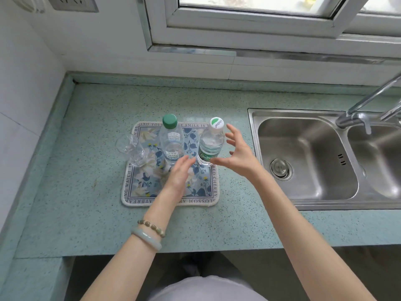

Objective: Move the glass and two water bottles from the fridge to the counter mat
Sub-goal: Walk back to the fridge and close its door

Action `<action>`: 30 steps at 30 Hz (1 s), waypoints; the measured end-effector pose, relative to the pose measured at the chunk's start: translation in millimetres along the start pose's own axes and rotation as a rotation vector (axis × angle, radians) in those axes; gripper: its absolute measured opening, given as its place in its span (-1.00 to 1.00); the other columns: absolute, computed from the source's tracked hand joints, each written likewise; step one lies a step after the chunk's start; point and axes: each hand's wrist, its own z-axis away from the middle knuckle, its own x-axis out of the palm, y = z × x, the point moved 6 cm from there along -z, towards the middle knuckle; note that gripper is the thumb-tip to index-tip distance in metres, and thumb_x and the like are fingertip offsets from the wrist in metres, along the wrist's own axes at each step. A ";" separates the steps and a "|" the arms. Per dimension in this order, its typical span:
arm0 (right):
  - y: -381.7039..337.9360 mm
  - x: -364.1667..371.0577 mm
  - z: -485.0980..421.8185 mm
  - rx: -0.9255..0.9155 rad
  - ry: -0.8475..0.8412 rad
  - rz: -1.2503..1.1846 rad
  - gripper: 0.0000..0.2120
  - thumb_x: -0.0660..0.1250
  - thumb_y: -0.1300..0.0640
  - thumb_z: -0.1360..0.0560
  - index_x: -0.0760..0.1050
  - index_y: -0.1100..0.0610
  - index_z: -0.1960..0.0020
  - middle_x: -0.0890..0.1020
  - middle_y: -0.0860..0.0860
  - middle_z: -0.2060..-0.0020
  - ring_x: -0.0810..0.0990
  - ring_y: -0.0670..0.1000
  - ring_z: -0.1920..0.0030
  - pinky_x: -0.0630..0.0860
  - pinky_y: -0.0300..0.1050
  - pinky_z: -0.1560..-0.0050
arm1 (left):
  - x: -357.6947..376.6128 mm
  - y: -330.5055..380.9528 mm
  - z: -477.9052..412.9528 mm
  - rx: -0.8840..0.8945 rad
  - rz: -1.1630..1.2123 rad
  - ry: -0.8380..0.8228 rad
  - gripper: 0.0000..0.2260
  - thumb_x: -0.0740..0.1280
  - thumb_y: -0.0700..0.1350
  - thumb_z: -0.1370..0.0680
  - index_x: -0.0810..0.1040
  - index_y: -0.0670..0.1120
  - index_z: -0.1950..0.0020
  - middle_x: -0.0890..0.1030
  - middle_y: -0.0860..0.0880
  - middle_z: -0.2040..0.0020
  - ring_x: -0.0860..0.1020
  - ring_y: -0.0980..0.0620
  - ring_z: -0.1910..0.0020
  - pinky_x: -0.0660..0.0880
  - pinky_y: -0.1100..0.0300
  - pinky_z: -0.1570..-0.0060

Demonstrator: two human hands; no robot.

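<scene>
Fingers (235, 132) of the right hand (238, 155) spread apart, gripping nothing, with the upright white-capped bottle (211, 142) just left of them, farther from the left hand (179, 174).

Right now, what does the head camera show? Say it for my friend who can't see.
A green-capped bottle and a white-capped bottle stand upright on a floral mat, an empty glass at its left edge. The person's left hand and right hand are open near them, gripping nothing. A steel sink lies to the right.
</scene>
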 end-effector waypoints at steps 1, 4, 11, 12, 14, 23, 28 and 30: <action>-5.1 -3.2 6.6 -0.011 0.014 -0.008 0.06 0.62 0.11 -0.27 0.02 -0.01 -0.56 0.29 0.12 -0.49 0.31 0.04 -0.44 0.30 0.07 -0.42 | -1.8 5.4 8.2 0.037 -0.041 -0.019 -0.43 0.32 0.03 -0.56 0.24 -0.03 -0.53 0.27 -0.02 -0.52 0.24 0.05 -0.47 0.20 0.11 -0.37; -20.0 -11.1 27.3 -0.060 0.067 -0.024 0.06 0.62 0.09 -0.27 0.03 -0.03 -0.56 0.29 0.08 -0.49 0.30 0.01 -0.45 0.26 0.05 -0.44 | -2.9 28.2 37.6 0.236 -0.159 -0.051 -0.37 0.40 0.02 -0.49 0.26 0.04 -0.51 0.31 0.03 -0.51 0.26 0.10 -0.48 0.22 0.11 -0.43; -63.4 -25.1 89.4 -0.259 0.255 -0.172 0.13 0.61 -0.03 -0.22 -0.05 -0.14 -0.56 0.18 0.00 -0.54 0.20 -0.11 -0.50 0.18 -0.05 -0.47 | 8.3 90.1 115.7 0.731 -0.282 -0.070 -0.04 0.50 -0.02 -0.38 -0.07 0.10 -0.58 0.22 0.04 -0.54 0.23 0.18 -0.50 0.19 0.09 -0.48; -67.2 -27.1 97.8 -0.279 0.278 -0.196 0.13 0.62 0.01 -0.23 -0.06 -0.14 -0.56 0.17 -0.01 -0.55 0.20 -0.13 -0.50 0.19 -0.07 -0.47 | 10.5 96.7 122.7 0.769 -0.303 -0.075 0.00 0.51 -0.01 -0.37 -0.11 0.12 -0.58 0.18 0.04 -0.55 0.19 0.17 -0.51 0.16 0.06 -0.49; -71.4 -31.5 113.5 -0.309 0.316 -0.233 0.12 0.62 0.09 -0.26 -0.06 -0.14 -0.56 0.17 -0.02 -0.55 0.20 -0.15 -0.50 0.20 -0.07 -0.48 | 15.6 107.3 134.2 0.823 -0.320 -0.095 0.03 0.52 0.01 -0.36 -0.16 0.11 -0.58 0.13 0.01 -0.57 0.14 0.16 -0.53 0.11 -0.01 -0.51; -45.6 -81.9 206.0 -0.296 0.517 -0.230 0.06 0.60 0.09 -0.30 -0.03 -0.10 -0.56 0.16 -0.03 -0.55 0.17 -0.12 -0.52 0.20 0.02 -0.51 | 90.8 111.5 174.8 0.926 -0.335 -0.298 0.01 0.52 0.04 -0.33 -0.09 0.15 -0.57 0.15 0.01 -0.56 0.16 0.16 -0.53 0.14 0.03 -0.51; -4.7 -128.2 302.9 -0.232 0.745 -0.199 0.03 0.57 0.00 -0.30 -0.02 -0.16 -0.55 0.18 -0.08 -0.55 0.16 -0.20 -0.51 0.20 -0.08 -0.48 | 181.9 78.0 217.7 0.956 -0.308 -0.556 -0.03 0.51 0.02 -0.34 -0.06 0.15 -0.56 0.16 0.00 -0.56 0.15 0.11 -0.54 0.14 0.02 -0.50; 11.7 -141.7 347.4 -0.204 0.842 -0.210 0.03 0.57 0.03 -0.30 -0.01 -0.18 -0.54 0.18 -0.09 -0.54 0.16 -0.21 -0.51 0.18 -0.02 -0.50 | 216.0 58.4 238.9 0.940 -0.292 -0.664 -0.04 0.51 0.00 -0.34 -0.04 0.15 -0.56 0.16 0.00 -0.56 0.15 0.10 -0.54 0.13 0.02 -0.50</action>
